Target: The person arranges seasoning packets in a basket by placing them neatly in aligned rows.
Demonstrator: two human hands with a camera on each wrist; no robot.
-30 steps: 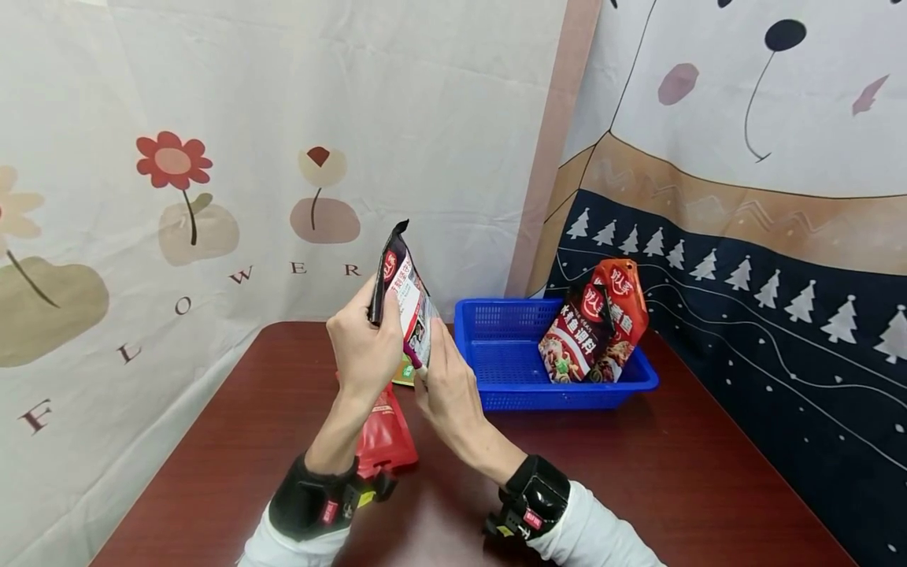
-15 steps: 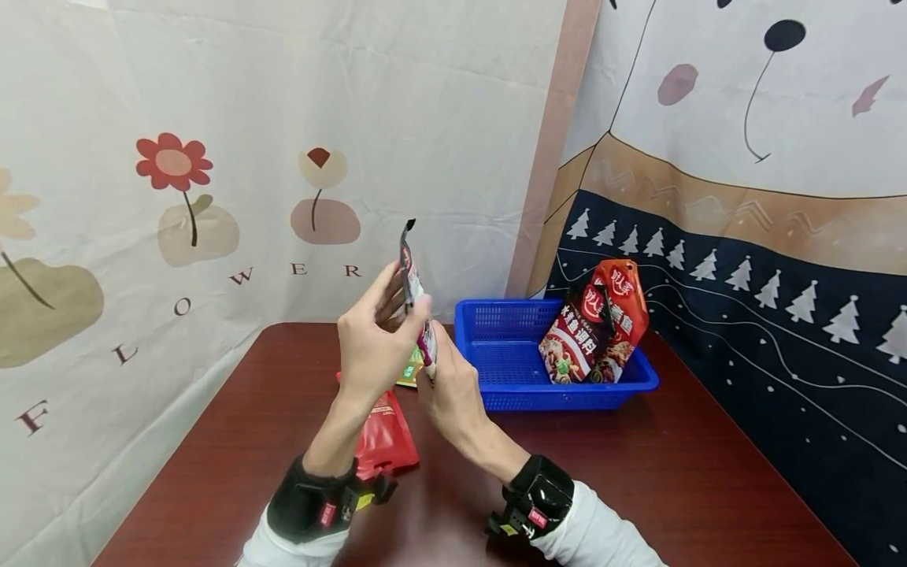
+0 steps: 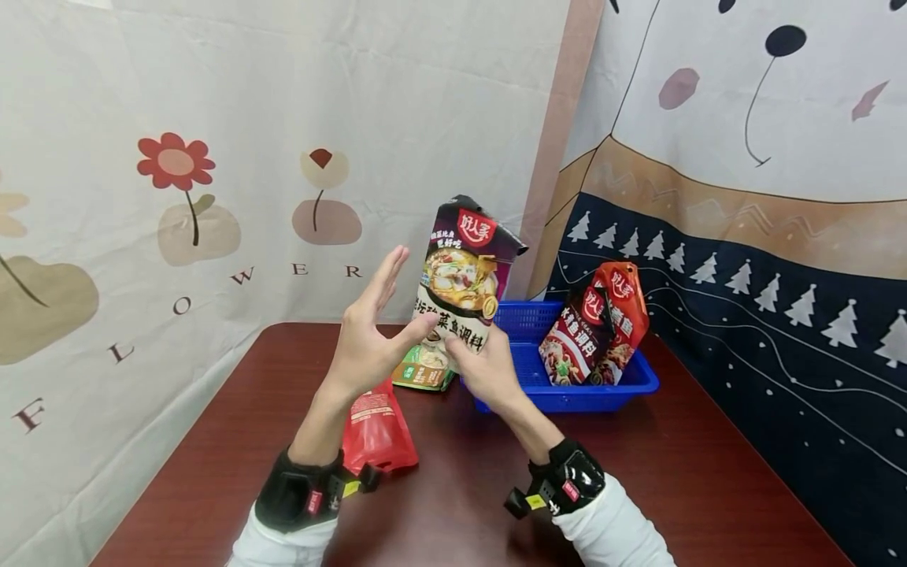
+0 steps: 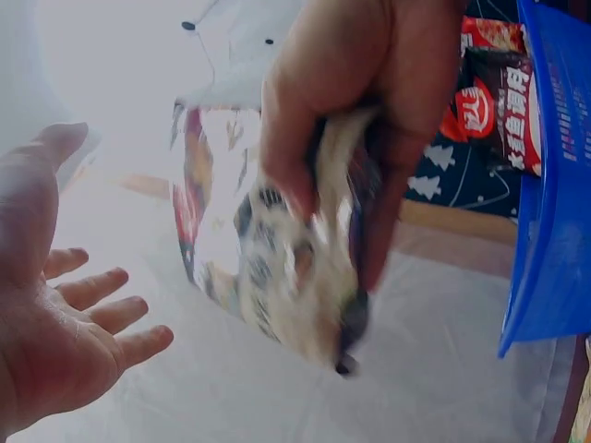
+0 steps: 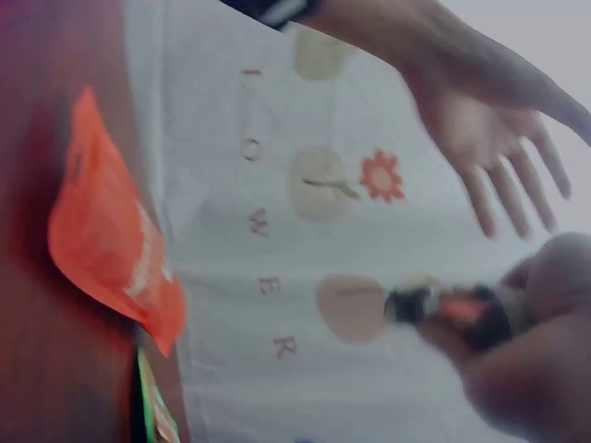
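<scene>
My right hand (image 3: pixel 490 370) pinches the bottom of a black seasoning packet (image 3: pixel 464 276), thumb in front. The packet stands upright over the table, its printed front with a bowl of food facing me. Beside its left edge, my left hand (image 3: pixel 364 339) is spread with straight fingers and holds nothing. In the left wrist view a gap shows between the left hand (image 4: pixel 55 341) and the packet (image 4: pixel 286 249), which is blurred. A red packet (image 3: pixel 379 433) lies on the table near my left wrist. Behind the hands is a green and yellow packet (image 3: pixel 423 368), partly hidden.
A blue plastic basket (image 3: pixel 567 400) stands at the back right of the dark red table (image 3: pixel 638 488). Inside it lean a dark packet (image 3: pixel 575 335) and an orange-red packet (image 3: pixel 627 303). Printed cloth (image 3: pixel 425 94) hangs behind the table.
Both hands held the packet edge-on before. The left hand has let go and spread open; the right hand has moved right and turned the packet's front towards me.
</scene>
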